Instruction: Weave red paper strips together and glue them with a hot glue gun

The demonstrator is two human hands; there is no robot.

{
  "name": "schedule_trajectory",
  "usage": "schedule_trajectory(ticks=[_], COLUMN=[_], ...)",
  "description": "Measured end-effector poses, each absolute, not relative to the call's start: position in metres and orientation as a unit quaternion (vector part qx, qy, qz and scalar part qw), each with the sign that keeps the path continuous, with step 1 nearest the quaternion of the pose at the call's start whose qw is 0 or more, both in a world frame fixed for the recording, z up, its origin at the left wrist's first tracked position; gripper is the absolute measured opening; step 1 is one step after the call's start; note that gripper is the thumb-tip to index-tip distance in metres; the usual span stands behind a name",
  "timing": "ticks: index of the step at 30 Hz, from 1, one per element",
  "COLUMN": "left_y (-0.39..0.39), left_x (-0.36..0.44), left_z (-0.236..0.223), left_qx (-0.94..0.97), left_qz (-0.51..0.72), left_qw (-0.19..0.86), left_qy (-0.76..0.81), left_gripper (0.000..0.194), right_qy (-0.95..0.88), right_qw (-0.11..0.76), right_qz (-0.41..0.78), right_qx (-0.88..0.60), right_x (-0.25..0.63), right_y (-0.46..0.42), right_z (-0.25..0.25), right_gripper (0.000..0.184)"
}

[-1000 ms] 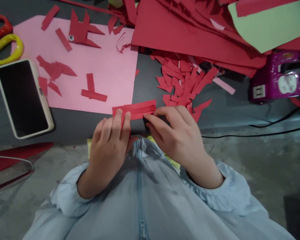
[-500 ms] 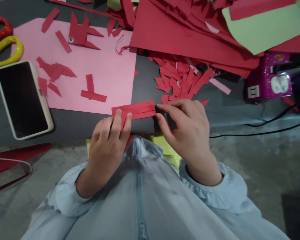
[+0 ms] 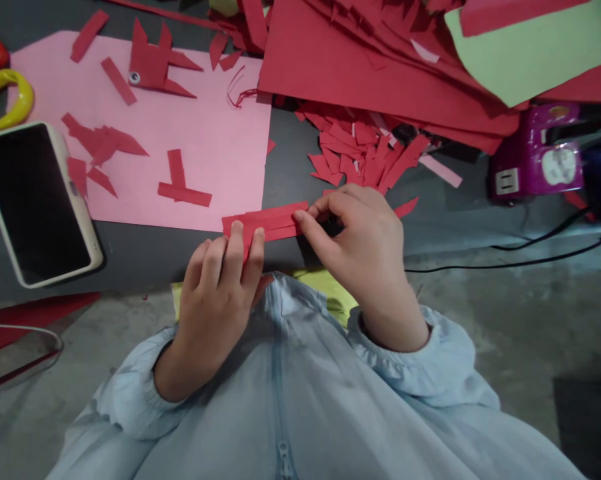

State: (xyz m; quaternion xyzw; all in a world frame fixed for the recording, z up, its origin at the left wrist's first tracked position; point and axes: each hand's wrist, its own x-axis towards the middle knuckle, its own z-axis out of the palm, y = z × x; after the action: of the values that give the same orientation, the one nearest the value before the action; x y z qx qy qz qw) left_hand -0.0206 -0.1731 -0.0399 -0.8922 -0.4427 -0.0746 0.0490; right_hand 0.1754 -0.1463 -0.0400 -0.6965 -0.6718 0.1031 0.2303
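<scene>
A folded red paper strip lies along the front part of the dark table, with crease or layer lines along it. My left hand holds its left end, fingertips pressed on top and the thumb mostly hidden. Another bit of red paper shows between those fingers. At the strip's right end, my right hand pinches the corner between thumb and bent index finger. Just beyond lies a pink sheet bearing a red cut-paper fish with a stuck-on eye, a red T shape and other red cut pieces.
A phone and yellow-handled scissors lie at the left. Red scraps are heaped beyond my right hand, below stacked red sheets and a green sheet. A purple device with black cables stands at the right.
My right hand has moved left, and its thumb and index finger have closed on the strip's right end. The left hand stays on the left end. The view has shifted slightly.
</scene>
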Motion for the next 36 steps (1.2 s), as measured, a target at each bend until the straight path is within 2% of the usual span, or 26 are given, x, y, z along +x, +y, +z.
schedule_trajectory(ticks=[9, 15, 21, 26, 29, 34, 36], left_y=[-0.173, -0.175, -0.179, -0.182, -0.183, -0.18, -0.179], left_x=[-0.014, -0.006, -0.003, -0.005, -0.007, -0.02, -0.03], left_z=[-0.042, -0.042, -0.043, -0.048, -0.048, -0.04, -0.037], left_qx=[-0.885, -0.874, -0.865, -0.868, -0.865, -0.88, -0.882], left_qz=[-0.097, -0.088, -0.084, -0.099, -0.103, -0.109, -0.135], left_qw=[0.044, 0.081, 0.032, 0.055, 0.034, -0.015, -0.066], left_qy=[-0.453, -0.472, -0.494, -0.483, -0.49, -0.462, -0.447], left_gripper=[0.054, 0.054, 0.055, 0.058, 0.059, 0.056, 0.053], right_qy=[-0.68, -0.685, -0.713, -0.799, -0.808, -0.812, -0.816], right_qw=[0.223, 0.226, 0.22, 0.131, 0.083, 0.072, 0.071], right_qz=[0.103, 0.092, 0.028, 0.004, 0.002, -0.01, -0.021], right_qx=[-0.69, -0.687, -0.665, -0.587, -0.583, -0.579, -0.574], right_x=[0.178, 0.179, 0.176, 0.169, 0.166, 0.164, 0.164], right_y=[-0.146, -0.147, -0.152, -0.164, -0.17, -0.172, -0.172], right_z=[-0.041, -0.044, -0.034, -0.031, -0.035, -0.036, -0.036], right_gripper=[0.021, 0.022, 0.011, 0.036, 0.038, 0.04, 0.042])
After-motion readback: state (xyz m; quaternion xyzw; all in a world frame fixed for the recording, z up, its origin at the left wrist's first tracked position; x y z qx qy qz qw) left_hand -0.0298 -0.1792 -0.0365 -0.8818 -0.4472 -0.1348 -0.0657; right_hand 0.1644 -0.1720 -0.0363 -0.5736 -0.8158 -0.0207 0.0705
